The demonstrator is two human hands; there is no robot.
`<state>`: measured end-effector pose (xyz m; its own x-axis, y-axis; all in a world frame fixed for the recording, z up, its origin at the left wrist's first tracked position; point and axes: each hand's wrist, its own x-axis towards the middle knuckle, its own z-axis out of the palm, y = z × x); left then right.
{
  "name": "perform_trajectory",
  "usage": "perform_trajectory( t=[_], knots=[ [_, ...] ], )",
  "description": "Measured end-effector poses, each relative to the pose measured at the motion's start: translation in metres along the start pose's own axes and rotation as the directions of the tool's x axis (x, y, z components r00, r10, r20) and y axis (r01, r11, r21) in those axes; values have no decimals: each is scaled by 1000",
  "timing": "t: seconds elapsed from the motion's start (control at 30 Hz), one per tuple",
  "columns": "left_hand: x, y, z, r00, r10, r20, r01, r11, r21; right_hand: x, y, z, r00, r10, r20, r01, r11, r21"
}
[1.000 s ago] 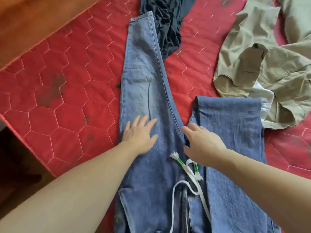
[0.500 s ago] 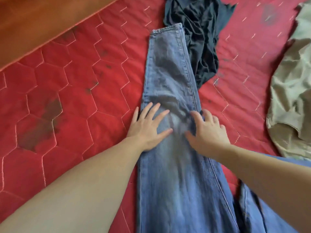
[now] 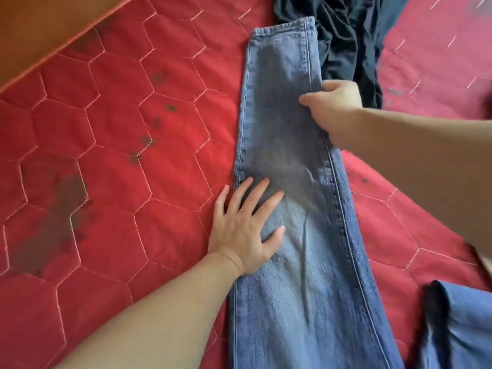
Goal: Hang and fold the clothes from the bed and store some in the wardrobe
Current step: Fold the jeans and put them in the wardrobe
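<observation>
Faded blue jeans leg (image 3: 290, 161) flat, creased mid-length, hem squared

The jeans (image 3: 292, 209) are mid-blue denim, faded paler lower down the leg, with lighter stitching along the seams. The bed cover (image 3: 119, 155) is bright red, quilted in a white-stitched hexagon pattern, with some dark smudgy stains. A dark navy garment (image 3: 346, 35) sits at the top, and there's a plain blue cloth (image 3: 466, 328) at bottom right.
</observation>
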<state>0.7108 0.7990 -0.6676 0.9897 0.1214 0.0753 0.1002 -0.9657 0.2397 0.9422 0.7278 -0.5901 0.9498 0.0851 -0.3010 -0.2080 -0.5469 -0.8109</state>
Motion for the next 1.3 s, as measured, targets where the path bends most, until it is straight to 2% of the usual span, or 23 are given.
perform_trajectory(
  t=[0.2,0.3,0.37,0.47,0.53,0.67,0.73,0.8,0.87,0.9,0.93,0.97,1.0,1.07,1.13,1.2,1.23,1.27,1.3],
  knots=[
    [-1,0,3,1000,-10,8,10,1000,14,-51,-8,-27,969,-234,-78,235,972,3],
    [0,1,-1,999,-20,43,18,999,35,-101,16,-50,902,-431,14,426,887,-178],
    [0,1,-4,995,-36,90,31,998,53,-135,40,-64,857,-509,82,511,819,-260],
    [-2,12,-9,978,-121,168,108,990,88,-168,76,-79,889,-448,93,457,857,-237],
    [-17,26,-15,971,-194,138,193,981,16,-182,96,-82,914,-400,68,405,884,-233],
    [-67,51,-27,944,-327,50,330,928,-175,-225,127,-90,906,-418,73,417,846,-333],
    [-89,58,-32,892,-448,59,436,821,-369,-257,143,-99,826,-527,200,561,732,-386],
    [-106,62,-38,807,-572,149,536,602,-593,-291,159,-109,703,-592,393,709,544,-449],
    [-117,66,-49,698,-647,308,599,291,-746,-320,173,-119,653,-538,533,758,462,-461],
    [-124,69,-55,626,-636,452,648,101,-755,-332,179,-123,651,-496,575,758,459,-462],
    [-134,71,-60,561,-578,593,706,-41,-707,-342,185,-127,659,-451,602,749,469,-468],
    [-145,74,-65,534,-488,690,761,-78,-644,-352,191,-130,673,-407,617,732,486,-478],
    [-157,77,-66,538,-419,731,797,-29,-603,-362,197,-131,697,-365,618,705,508,-495],
    [-180,82,-64,548,-388,742,823,89,-561,-378,208,-133,760,-277,588,620,581,-527],
    [-198,87,-61,513,-393,763,841,54,-538,-389,214,-133,846,-195,497,451,758,-470],
    [-213,98,-62,485,-384,786,839,-48,-541,-394,212,-134,933,-25,358,124,958,-257],
    [-219,103,-62,483,-381,788,825,-102,-555,-396,208,-136,946,120,300,-99,992,-84],
    [-224,106,-62,493,-382,782,803,-146,-578,-397,204,-136,919,276,282,-313,945,98],
    [-228,110,-62,499,-379,779,780,-195,-595,-399,202,-137,867,403,292,-472,852,225]
  ],
)
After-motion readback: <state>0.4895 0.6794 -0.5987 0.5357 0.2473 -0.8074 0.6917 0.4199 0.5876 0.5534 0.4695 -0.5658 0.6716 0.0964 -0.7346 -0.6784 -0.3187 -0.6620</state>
